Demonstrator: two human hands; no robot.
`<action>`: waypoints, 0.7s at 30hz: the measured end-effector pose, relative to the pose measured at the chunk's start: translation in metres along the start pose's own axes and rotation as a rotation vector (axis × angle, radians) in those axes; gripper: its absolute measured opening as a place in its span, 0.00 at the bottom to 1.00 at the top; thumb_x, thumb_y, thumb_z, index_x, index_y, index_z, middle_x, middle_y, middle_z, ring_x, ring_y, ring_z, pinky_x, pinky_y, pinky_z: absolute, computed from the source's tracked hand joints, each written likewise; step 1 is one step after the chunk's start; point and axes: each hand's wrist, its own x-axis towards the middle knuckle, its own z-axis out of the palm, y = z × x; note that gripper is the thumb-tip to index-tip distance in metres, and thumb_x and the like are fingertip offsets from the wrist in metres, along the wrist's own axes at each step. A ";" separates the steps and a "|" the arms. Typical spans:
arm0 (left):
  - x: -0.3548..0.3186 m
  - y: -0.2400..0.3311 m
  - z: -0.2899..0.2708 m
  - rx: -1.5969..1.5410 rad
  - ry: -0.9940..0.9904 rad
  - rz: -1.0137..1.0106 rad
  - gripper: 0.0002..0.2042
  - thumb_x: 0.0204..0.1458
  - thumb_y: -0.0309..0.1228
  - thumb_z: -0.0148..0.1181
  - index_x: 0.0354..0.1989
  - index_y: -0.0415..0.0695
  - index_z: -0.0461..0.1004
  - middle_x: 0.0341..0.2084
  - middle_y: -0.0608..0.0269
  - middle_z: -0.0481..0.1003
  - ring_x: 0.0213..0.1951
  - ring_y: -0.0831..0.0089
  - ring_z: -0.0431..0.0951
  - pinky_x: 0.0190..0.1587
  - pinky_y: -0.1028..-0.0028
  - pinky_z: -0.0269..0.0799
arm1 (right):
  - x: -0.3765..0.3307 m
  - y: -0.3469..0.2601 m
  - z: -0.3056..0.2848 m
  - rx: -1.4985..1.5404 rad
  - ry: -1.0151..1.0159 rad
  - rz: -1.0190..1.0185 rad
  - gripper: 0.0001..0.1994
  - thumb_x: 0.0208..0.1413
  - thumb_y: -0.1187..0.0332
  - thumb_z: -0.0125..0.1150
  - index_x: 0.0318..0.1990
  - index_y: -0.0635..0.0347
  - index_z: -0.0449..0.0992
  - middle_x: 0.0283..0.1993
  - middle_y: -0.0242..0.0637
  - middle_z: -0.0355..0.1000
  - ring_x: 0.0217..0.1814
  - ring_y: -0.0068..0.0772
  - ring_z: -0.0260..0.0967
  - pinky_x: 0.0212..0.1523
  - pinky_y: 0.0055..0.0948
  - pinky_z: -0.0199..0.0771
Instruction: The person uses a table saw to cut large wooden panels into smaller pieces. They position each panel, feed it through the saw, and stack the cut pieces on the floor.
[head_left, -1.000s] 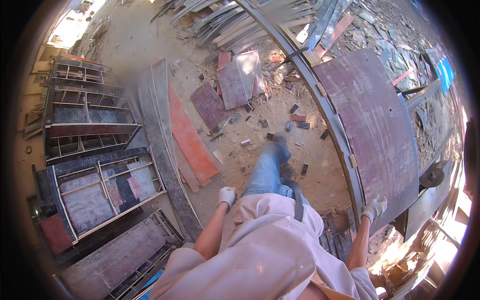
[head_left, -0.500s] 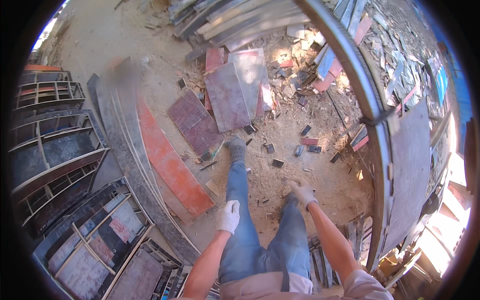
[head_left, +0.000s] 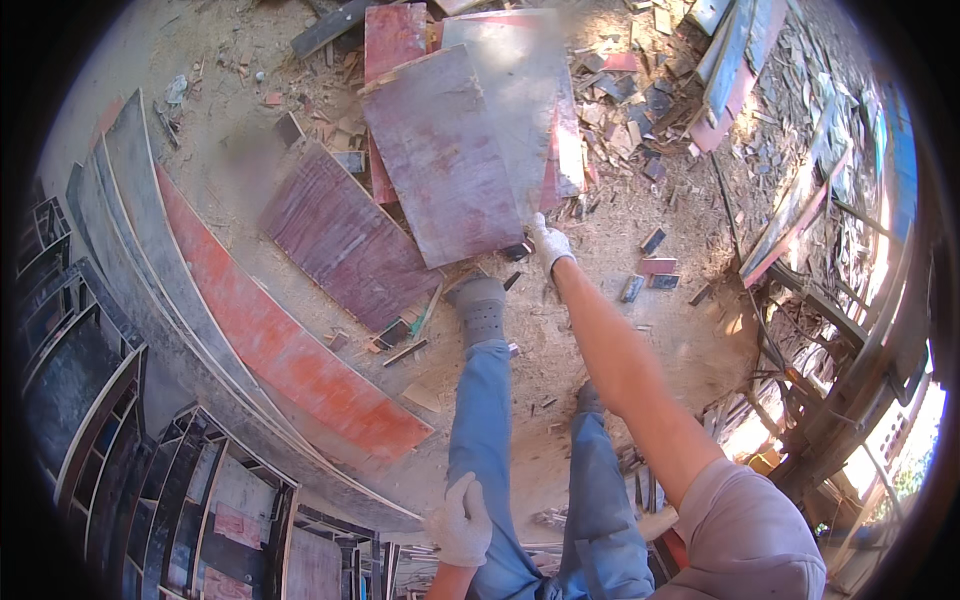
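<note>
My right hand (head_left: 550,245), in a pale glove, reaches forward to the near corner of a grey plywood panel (head_left: 520,110). Its fingers are closed at the panel's edge, partly hidden from view. A purplish plywood panel (head_left: 440,150) overlaps that grey one, its lower corner just left of the hand. Another reddish-brown panel (head_left: 345,235) lies flat to the left, partly under the stack. My left hand (head_left: 460,522), also gloved, is curled against my left leg with nothing seen in it. My left shoe (head_left: 482,310) stands close to the stack's near edge.
Long grey boards (head_left: 150,230) and an orange board (head_left: 270,310) lie to the left. Framed panels (head_left: 235,500) are stacked at lower left. Small dark blocks (head_left: 653,241) and wood scraps (head_left: 640,100) litter the dusty ground. A metal frame (head_left: 840,410) stands at the right.
My right hand has moved forward from beside my right leg to the grey panel's corner. My left hand is lower against my leg. The view has shifted closer to the panels.
</note>
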 end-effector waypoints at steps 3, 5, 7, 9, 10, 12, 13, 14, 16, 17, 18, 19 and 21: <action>0.006 -0.003 -0.007 0.004 -0.037 -0.061 0.06 0.62 0.29 0.66 0.45 0.45 0.84 0.34 0.51 0.85 0.31 0.56 0.86 0.34 0.61 0.80 | -0.004 -0.014 0.016 -0.103 -0.123 0.072 0.49 0.60 0.25 0.51 0.49 0.78 0.82 0.44 0.55 0.82 0.53 0.48 0.80 0.52 0.44 0.75; 0.000 -0.007 -0.002 -0.060 0.000 -0.112 0.08 0.62 0.32 0.67 0.47 0.48 0.83 0.30 0.51 0.84 0.28 0.53 0.85 0.32 0.58 0.79 | -0.057 -0.048 0.020 -0.131 -0.359 0.112 0.44 0.60 0.29 0.59 0.48 0.76 0.83 0.41 0.52 0.82 0.47 0.42 0.81 0.48 0.41 0.76; 0.000 -0.006 0.002 -0.091 0.022 -0.103 0.09 0.62 0.34 0.66 0.48 0.49 0.83 0.29 0.50 0.84 0.27 0.53 0.85 0.31 0.58 0.79 | -0.101 -0.065 0.000 -0.411 -0.273 -0.167 0.37 0.54 0.35 0.71 0.43 0.71 0.84 0.41 0.49 0.84 0.45 0.47 0.82 0.51 0.41 0.78; -0.003 -0.001 0.006 -0.093 0.045 -0.063 0.09 0.63 0.35 0.66 0.49 0.48 0.83 0.31 0.50 0.85 0.28 0.53 0.85 0.31 0.59 0.79 | -0.152 -0.077 -0.010 -0.241 -0.510 -0.240 0.33 0.56 0.37 0.70 0.52 0.61 0.85 0.48 0.52 0.84 0.52 0.46 0.83 0.54 0.40 0.78; -0.002 0.006 0.005 -0.091 0.012 -0.087 0.11 0.65 0.38 0.63 0.49 0.46 0.83 0.33 0.47 0.84 0.33 0.52 0.86 0.35 0.59 0.80 | -0.183 -0.104 -0.016 -0.384 -0.533 -0.336 0.31 0.57 0.39 0.69 0.52 0.60 0.85 0.48 0.53 0.84 0.51 0.47 0.83 0.54 0.40 0.79; -0.004 0.012 0.005 -0.027 -0.027 -0.091 0.13 0.66 0.42 0.62 0.47 0.46 0.83 0.30 0.51 0.85 0.27 0.55 0.85 0.32 0.58 0.79 | -0.227 -0.140 -0.023 -0.414 -0.543 -0.503 0.29 0.57 0.40 0.68 0.51 0.57 0.86 0.44 0.52 0.84 0.47 0.51 0.83 0.52 0.41 0.79; -0.003 0.011 0.004 0.009 -0.047 -0.092 0.14 0.67 0.43 0.61 0.46 0.46 0.83 0.29 0.54 0.85 0.24 0.57 0.84 0.31 0.58 0.79 | -0.243 -0.149 -0.024 -0.299 -0.540 -0.572 0.28 0.56 0.41 0.67 0.50 0.56 0.87 0.42 0.51 0.84 0.43 0.54 0.83 0.51 0.42 0.80; 0.001 0.005 -0.004 -0.232 -0.109 -0.345 0.19 0.66 0.49 0.58 0.52 0.47 0.80 0.35 0.52 0.85 0.32 0.55 0.85 0.37 0.57 0.79 | -0.267 -0.172 -0.037 -0.247 -0.551 -0.557 0.25 0.56 0.45 0.69 0.47 0.59 0.87 0.36 0.48 0.84 0.38 0.44 0.83 0.44 0.40 0.80; 0.012 -0.016 -0.020 -0.811 -0.160 -0.768 0.32 0.65 0.61 0.52 0.65 0.47 0.71 0.51 0.48 0.80 0.48 0.52 0.82 0.51 0.54 0.78 | -0.324 -0.193 -0.084 -0.070 -0.626 -0.377 0.22 0.57 0.48 0.70 0.44 0.59 0.87 0.32 0.44 0.83 0.34 0.36 0.81 0.39 0.36 0.78; 0.011 -0.031 -0.021 -1.144 -0.067 -0.974 0.39 0.63 0.67 0.50 0.71 0.48 0.65 0.59 0.47 0.76 0.56 0.50 0.79 0.58 0.52 0.76 | -0.361 -0.193 -0.107 0.001 -0.684 -0.281 0.20 0.57 0.50 0.71 0.43 0.59 0.87 0.31 0.42 0.82 0.32 0.32 0.80 0.36 0.35 0.77; 0.007 -0.045 -0.027 -1.558 0.128 -1.075 0.48 0.60 0.73 0.47 0.79 0.48 0.55 0.70 0.46 0.68 0.65 0.48 0.73 0.65 0.50 0.72 | -0.407 -0.190 -0.143 0.073 -0.737 -0.270 0.20 0.57 0.50 0.73 0.40 0.60 0.86 0.28 0.35 0.80 0.29 0.25 0.76 0.31 0.31 0.75; 0.010 -0.030 -0.049 -1.619 0.015 -0.955 0.53 0.57 0.76 0.46 0.81 0.47 0.48 0.75 0.45 0.59 0.71 0.47 0.64 0.70 0.49 0.64 | -0.444 -0.177 -0.183 0.148 -0.774 -0.271 0.20 0.57 0.50 0.75 0.37 0.61 0.85 0.26 0.28 0.77 0.25 0.18 0.71 0.26 0.27 0.73; 0.001 0.011 -0.092 -1.630 -0.199 -0.736 0.59 0.53 0.79 0.47 0.82 0.46 0.41 0.80 0.46 0.47 0.78 0.47 0.51 0.76 0.48 0.54 | -0.515 -0.115 -0.246 0.071 -0.775 -0.396 0.21 0.59 0.48 0.73 0.38 0.61 0.85 0.24 0.31 0.77 0.23 0.26 0.73 0.27 0.29 0.73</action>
